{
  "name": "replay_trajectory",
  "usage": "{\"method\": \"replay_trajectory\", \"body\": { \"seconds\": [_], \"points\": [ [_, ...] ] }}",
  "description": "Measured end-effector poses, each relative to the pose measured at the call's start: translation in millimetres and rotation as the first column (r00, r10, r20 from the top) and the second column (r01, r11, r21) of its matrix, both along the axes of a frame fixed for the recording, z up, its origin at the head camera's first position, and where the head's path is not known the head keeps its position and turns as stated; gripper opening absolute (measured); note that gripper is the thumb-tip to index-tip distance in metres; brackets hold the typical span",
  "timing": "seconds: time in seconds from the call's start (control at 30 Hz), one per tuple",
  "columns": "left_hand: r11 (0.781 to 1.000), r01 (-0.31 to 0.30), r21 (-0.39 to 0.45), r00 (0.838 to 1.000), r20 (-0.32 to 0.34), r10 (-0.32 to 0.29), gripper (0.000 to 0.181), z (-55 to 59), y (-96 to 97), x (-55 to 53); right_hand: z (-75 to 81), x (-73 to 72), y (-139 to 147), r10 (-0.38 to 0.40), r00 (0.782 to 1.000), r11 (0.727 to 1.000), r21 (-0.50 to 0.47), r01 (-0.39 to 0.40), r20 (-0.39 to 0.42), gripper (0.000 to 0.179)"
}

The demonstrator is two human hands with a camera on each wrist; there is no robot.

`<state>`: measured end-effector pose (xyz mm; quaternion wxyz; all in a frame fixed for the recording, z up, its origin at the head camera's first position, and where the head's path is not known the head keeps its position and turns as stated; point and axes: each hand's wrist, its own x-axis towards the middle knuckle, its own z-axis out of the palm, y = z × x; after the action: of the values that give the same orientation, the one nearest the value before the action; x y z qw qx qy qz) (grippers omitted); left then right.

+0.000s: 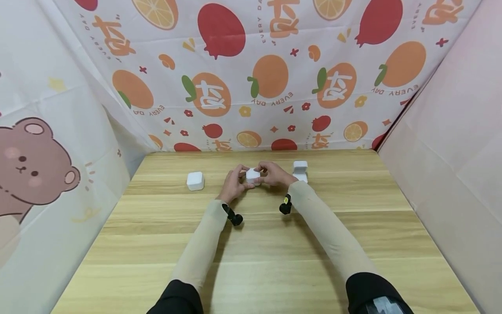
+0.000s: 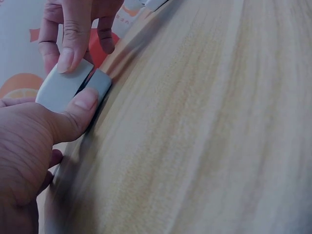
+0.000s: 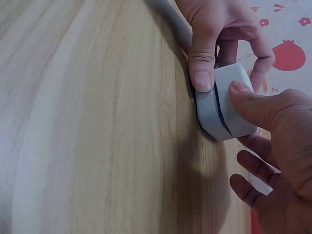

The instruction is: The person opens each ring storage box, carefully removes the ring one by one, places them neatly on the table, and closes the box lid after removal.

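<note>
Both hands hold one small white ring box (image 1: 252,175) at the far middle of the table. A dark, narrow gap runs between its lid (image 3: 235,105) and its base (image 3: 209,112), wider at one end. My left hand (image 1: 233,185) grips the base, its thumb pressed on the front face, as the left wrist view shows too. On the lid lies the thumb of my right hand (image 1: 273,174), with fingers behind and below. The box's inside and the fingers on its far side are hidden.
A closed white box (image 1: 195,181) stands to the left on the wooden table (image 1: 274,261). Right of my right hand, another white box (image 1: 300,167) stands with its lid raised. A fruit-print cloth (image 1: 243,126) hangs behind the table's far edge.
</note>
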<state>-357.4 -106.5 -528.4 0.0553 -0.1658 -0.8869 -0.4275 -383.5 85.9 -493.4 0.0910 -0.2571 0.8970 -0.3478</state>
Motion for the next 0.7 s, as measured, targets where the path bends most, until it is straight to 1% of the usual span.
{"method": "replay_trajectory", "body": {
  "seconds": [0.2,0.33,0.4,0.53,0.7],
  "points": [
    [1.0,0.015,0.006,1.0,-0.018,-0.015,0.054,1.3,-0.3,-0.6,3.4,0.6,0.0,-0.002,1.0,1.0,-0.005,0.002,0.012,0.027],
    [1.0,0.012,0.011,1.0,-0.024,-0.011,0.055,0.2,0.4,-1.1,3.1,0.7,0.8,0.001,1.0,1.0,-0.006,-0.001,0.009,0.026],
    [1.0,0.012,0.015,1.0,-0.019,-0.012,0.054,0.0,0.8,-1.0,3.0,0.5,1.0,-0.001,1.0,1.0,-0.009,0.001,0.01,0.026],
    [0.999,0.025,0.023,1.0,-0.009,-0.024,0.055,0.4,1.6,0.3,2.5,0.9,1.7,0.0,0.999,1.0,-0.02,0.001,0.036,0.025],
    [0.999,0.023,0.026,1.0,-0.003,-0.023,0.056,-1.2,0.6,-1.7,1.7,-0.1,2.1,0.011,0.999,0.999,-0.045,-0.009,0.053,0.026]
  ]
}}
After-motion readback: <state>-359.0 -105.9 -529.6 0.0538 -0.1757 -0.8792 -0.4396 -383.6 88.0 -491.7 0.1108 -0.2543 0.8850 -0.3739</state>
